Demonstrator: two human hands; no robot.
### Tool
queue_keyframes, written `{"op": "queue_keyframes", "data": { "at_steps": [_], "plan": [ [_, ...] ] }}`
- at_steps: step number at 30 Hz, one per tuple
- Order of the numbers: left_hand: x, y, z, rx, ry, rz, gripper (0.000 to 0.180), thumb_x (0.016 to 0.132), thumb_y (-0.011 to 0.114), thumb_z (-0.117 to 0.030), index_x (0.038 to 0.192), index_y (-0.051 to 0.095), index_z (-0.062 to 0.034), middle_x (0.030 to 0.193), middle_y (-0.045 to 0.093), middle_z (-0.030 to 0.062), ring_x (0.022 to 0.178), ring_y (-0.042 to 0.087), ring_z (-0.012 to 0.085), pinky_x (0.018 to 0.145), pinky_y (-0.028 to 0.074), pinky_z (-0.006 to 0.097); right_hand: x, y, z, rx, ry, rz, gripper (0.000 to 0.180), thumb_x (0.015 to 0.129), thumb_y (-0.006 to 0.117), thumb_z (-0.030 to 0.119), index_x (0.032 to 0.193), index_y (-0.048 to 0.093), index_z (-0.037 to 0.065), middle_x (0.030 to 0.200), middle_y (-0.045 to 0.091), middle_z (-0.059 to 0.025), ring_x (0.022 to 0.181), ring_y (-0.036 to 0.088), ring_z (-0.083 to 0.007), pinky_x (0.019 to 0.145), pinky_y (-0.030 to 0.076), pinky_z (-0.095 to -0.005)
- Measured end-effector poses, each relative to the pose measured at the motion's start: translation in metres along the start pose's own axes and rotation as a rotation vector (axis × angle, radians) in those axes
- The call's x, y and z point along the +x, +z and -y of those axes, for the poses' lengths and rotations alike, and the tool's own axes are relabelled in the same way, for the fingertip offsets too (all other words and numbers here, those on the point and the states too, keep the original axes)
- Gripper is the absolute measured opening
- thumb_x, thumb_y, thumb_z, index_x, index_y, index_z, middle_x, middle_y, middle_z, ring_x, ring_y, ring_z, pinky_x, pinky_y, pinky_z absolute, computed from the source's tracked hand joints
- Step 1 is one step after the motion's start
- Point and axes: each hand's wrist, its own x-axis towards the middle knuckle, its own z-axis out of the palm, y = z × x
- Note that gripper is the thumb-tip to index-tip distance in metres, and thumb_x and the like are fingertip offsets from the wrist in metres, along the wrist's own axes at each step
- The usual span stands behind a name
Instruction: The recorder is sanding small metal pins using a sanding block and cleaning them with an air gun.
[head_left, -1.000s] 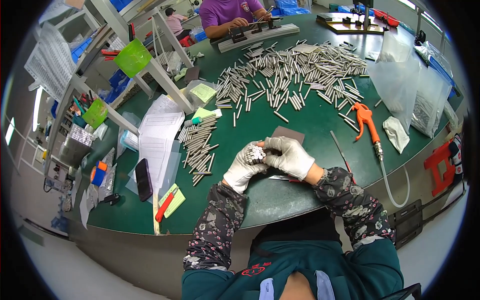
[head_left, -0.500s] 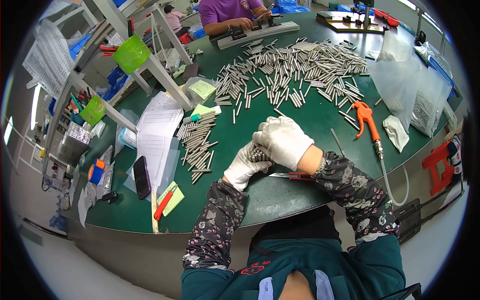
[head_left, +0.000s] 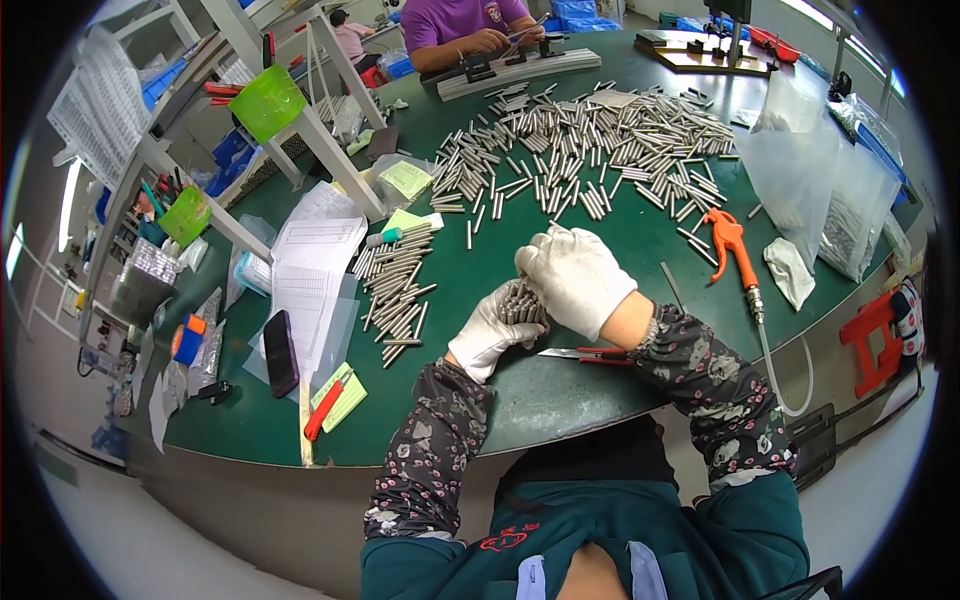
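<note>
Near the front of the green table, my gloved left hand (head_left: 484, 334) wraps round an upright bundle of short steel pins (head_left: 519, 303), whose ends show at the top. My gloved right hand (head_left: 578, 278) is curled closed at the bundle's upper right side, and its fingertips are hidden behind the glove. Whether a pin is pinched in it I cannot make out. Beyond the hands spreads a large heap of loose steel pins (head_left: 640, 135). To the left of my hands lies a smaller group of pins (head_left: 398, 285). Red-handled scissors or snips (head_left: 603, 354) lie just below my right hand.
An orange air gun (head_left: 735, 245) with a hose lies at the right, beside a white cloth (head_left: 790, 272) and clear bags (head_left: 862, 215). Leftward are paper sheets (head_left: 315, 255), a phone (head_left: 281, 352) and a red cutter knife (head_left: 325, 408). A person in purple (head_left: 455, 30) works across the table.
My right hand has shifted slightly right, showing more of the bundle's top. My left hand keeps its hold on the pins.
</note>
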Motion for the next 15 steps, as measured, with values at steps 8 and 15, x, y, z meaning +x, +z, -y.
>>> {"op": "queue_keyframes", "data": {
  "at_steps": [8, 15],
  "plan": [
    [0.000, -0.006, 0.000, -0.070, 0.030, 0.042, 0.038, 0.073, 0.075, 0.000, 0.105, 0.055, -0.0067, 0.083, 0.059, 0.0032, 0.075, 0.062, 0.0165, 0.056, 0.046, 0.024, -0.039, 0.005, -0.029, -0.110, 0.225, 0.151, 0.082, 0.075, 0.066, 0.056, 0.139, 0.045, 0.008, 0.126, 0.053, -0.0220, 0.122, 0.049, -0.0351, 0.096, 0.037, -0.0479],
    [0.001, -0.008, 0.000, -0.095, 0.004, 0.050, 0.041, 0.073, 0.076, -0.001, 0.108, 0.054, -0.0071, 0.087, 0.060, 0.0041, 0.076, 0.063, 0.0172, 0.057, 0.047, 0.024, -0.050, 0.018, -0.028, 0.126, 0.288, 0.082, 0.061, 0.077, 0.070, 0.032, 0.133, 0.054, 0.016, 0.133, 0.045, -0.0248, 0.120, 0.047, -0.0381, 0.101, 0.039, -0.0442]
  ]
}}
